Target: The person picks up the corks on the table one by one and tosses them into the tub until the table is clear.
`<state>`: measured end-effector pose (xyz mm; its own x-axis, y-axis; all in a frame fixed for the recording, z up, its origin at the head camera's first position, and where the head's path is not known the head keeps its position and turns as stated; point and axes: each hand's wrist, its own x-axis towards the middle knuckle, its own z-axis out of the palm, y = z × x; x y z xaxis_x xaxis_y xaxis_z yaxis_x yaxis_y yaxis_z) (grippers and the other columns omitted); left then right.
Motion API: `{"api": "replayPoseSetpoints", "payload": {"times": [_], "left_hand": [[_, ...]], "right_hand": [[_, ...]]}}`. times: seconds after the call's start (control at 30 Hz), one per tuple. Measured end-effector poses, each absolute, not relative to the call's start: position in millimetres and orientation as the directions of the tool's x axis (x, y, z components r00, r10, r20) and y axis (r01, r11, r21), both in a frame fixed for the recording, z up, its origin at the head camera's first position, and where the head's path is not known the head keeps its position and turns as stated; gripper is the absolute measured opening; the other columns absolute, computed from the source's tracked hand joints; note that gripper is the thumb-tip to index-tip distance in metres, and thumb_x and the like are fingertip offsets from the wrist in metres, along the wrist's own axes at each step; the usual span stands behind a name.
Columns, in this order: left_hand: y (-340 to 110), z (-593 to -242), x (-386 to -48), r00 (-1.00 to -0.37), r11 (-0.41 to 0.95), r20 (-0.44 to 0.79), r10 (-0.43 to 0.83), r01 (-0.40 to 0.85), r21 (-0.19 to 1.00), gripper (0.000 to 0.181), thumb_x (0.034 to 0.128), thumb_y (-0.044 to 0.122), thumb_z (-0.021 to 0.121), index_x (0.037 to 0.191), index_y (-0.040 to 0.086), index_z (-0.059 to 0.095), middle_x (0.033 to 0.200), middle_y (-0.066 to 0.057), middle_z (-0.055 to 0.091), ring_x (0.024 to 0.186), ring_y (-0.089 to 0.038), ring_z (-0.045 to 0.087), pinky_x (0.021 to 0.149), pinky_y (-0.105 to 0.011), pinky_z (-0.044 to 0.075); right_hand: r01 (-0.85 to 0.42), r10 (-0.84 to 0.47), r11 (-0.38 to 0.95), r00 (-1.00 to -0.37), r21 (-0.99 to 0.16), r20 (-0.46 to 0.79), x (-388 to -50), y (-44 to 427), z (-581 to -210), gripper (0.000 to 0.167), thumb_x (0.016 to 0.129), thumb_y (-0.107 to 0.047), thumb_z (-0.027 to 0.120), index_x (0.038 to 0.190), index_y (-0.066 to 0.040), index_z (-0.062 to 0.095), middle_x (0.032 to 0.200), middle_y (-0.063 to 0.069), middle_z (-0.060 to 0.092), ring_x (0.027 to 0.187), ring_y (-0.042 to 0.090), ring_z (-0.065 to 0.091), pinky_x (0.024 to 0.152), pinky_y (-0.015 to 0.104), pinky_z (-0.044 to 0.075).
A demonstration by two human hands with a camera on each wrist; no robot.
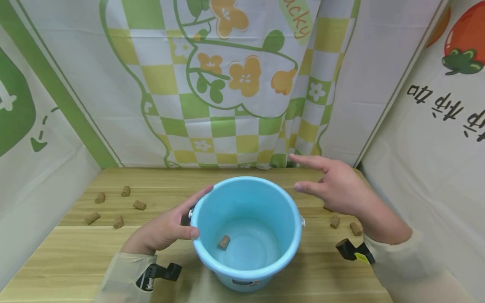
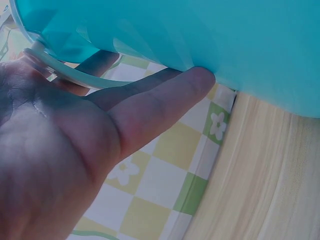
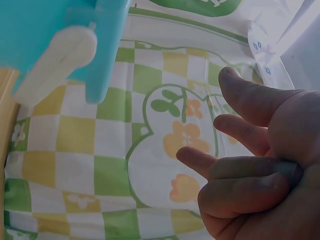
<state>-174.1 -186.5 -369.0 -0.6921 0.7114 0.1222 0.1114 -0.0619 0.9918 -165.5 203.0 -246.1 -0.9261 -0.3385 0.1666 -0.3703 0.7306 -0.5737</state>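
Note:
A light-blue bucket [image 1: 246, 269], its mouth facing up, stands at the table's front middle. One cork [image 1: 224, 242] lies inside it, on the bottom towards the left. My left hand [image 1: 166, 229] rests on the bucket's left side, thumb on the rim; in the left wrist view its straight fingers [image 2: 165, 102] press the outer wall near the handle [image 2: 75, 75]. Beyond the bucket's right rim, my right hand [image 1: 337, 185] hovers with index finger and thumb extended and apart. Its other fingers [image 3: 245, 195] are loosely curled in the right wrist view, and I see nothing held.
Several corks [image 1: 139, 205] lie scattered on the left of the wooden table [image 1: 75, 252]. More corks [image 1: 355, 229] lie to the right, below my right hand, one partly hidden. A patterned cloth [image 1: 223, 126] hangs behind the table's back edge.

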Motion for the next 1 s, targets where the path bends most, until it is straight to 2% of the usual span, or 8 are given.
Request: {"api": "replayPoseSetpoints", "payload": {"times": [0.2,0.3,0.4,0.5,0.57,0.63,0.83,1.0], "left_hand": [[-186.3,-368.1,-173.5,-0.696,-0.06,0.123,0.707,0.114,0.992,0.101,0.0883,0.027,0.078,0.162,0.025,0.009,0.159,-0.02,0.017,0.133,-0.049,0.034,0.098,-0.048,0.044],[-186.5,-368.1,-173.5,-0.695,-0.057,0.123,0.709,0.118,0.991,0.101,0.0886,0.027,0.077,0.162,0.023,0.008,0.159,-0.02,0.018,0.133,-0.049,0.034,0.098,-0.049,0.044],[-186.9,-369.1,-174.4,-0.691,-0.055,0.128,0.712,0.127,0.99,0.101,0.0892,0.029,0.077,0.162,0.022,0.008,0.158,-0.023,0.018,0.132,-0.05,0.035,0.098,-0.049,0.044],[-187.2,-369.7,-175.2,-0.688,-0.054,0.135,0.713,0.138,0.989,0.1,0.0895,0.03,0.076,0.162,0.022,0.008,0.157,-0.025,0.018,0.131,-0.051,0.036,0.097,-0.051,0.044],[-187.2,-370.0,-175.2,-0.687,-0.056,0.137,0.713,0.139,0.989,0.1,0.0895,0.03,0.076,0.162,0.023,0.008,0.157,-0.025,0.018,0.131,-0.051,0.035,0.098,-0.052,0.044],[-187.2,-369.8,-174.8,-0.687,-0.058,0.137,0.713,0.137,0.989,0.099,0.0894,0.03,0.076,0.162,0.025,0.009,0.158,-0.024,0.018,0.131,-0.051,0.035,0.098,-0.052,0.044],[-186.4,-368.7,-174.4,-0.688,-0.058,0.135,0.713,0.134,0.989,0.098,0.0893,0.03,0.076,0.162,0.027,0.01,0.158,-0.024,0.018,0.131,-0.05,0.035,0.098,-0.051,0.044],[-186.6,-368.4,-174.5,-0.687,-0.059,0.139,0.713,0.139,0.988,0.099,0.089,0.03,0.077,0.162,0.023,0.01,0.157,-0.026,0.018,0.13,-0.048,0.037,0.097,-0.049,0.044]], "right_hand": [[-0.295,-0.271,0.739,-0.953,-0.605,0.133,-178.8,217.3,-252.8,0.068,0.085,-0.053,0.075,0.146,-0.032,0.052,0.14,0.009,0.056,0.046,0.014,0.039,0.046,0.033,0.043],[-0.279,-0.252,0.719,-0.958,-0.636,0.136,-186.5,226.6,-257.8,0.066,0.086,-0.053,0.074,0.145,-0.03,0.054,0.141,0.003,0.055,0.088,0.026,0.063,0.077,0.046,0.051],[-0.281,-0.253,0.67,-0.957,-0.687,0.145,-193.9,236.7,-263.8,0.063,0.089,-0.048,0.073,0.145,-0.024,0.055,0.145,-0.002,0.052,0.135,0.028,0.04,0.101,0.056,0.037],[-0.267,-0.251,0.597,-0.958,-0.757,0.14,-202.1,247.1,-270.8,0.062,0.091,-0.041,0.073,0.146,-0.018,0.054,0.143,0.001,0.054,0.094,0.02,0.063,0.079,0.042,0.052],[-0.235,-0.245,0.549,-0.963,-0.802,0.115,-207.4,253.8,-275.7,0.062,0.093,-0.037,0.072,0.147,-0.017,0.052,0.143,0.003,0.054,0.058,0.012,0.052,0.054,0.031,0.048],[-0.193,-0.235,0.495,-0.968,-0.847,0.083,-213.2,260.7,-281.2,0.061,0.094,-0.035,0.071,0.148,-0.017,0.05,0.144,0.005,0.053,0.042,0.01,0.031,0.04,0.027,0.037],[-0.083,-0.231,0.276,-0.973,-0.957,0.018,-231.0,284.9,-301.4,0.062,0.098,-0.025,0.068,0.153,-0.015,0.042,0.147,0.012,0.047,0.042,0.004,0.031,0.04,0.021,0.034],[-0.025,-0.228,0.141,-0.974,-0.99,-0.008,-242.3,307.5,-319.0,0.06,0.098,-0.023,0.067,0.153,-0.016,0.042,0.138,0.001,0.054,0.043,0.003,0.031,0.041,0.019,0.032]]}}
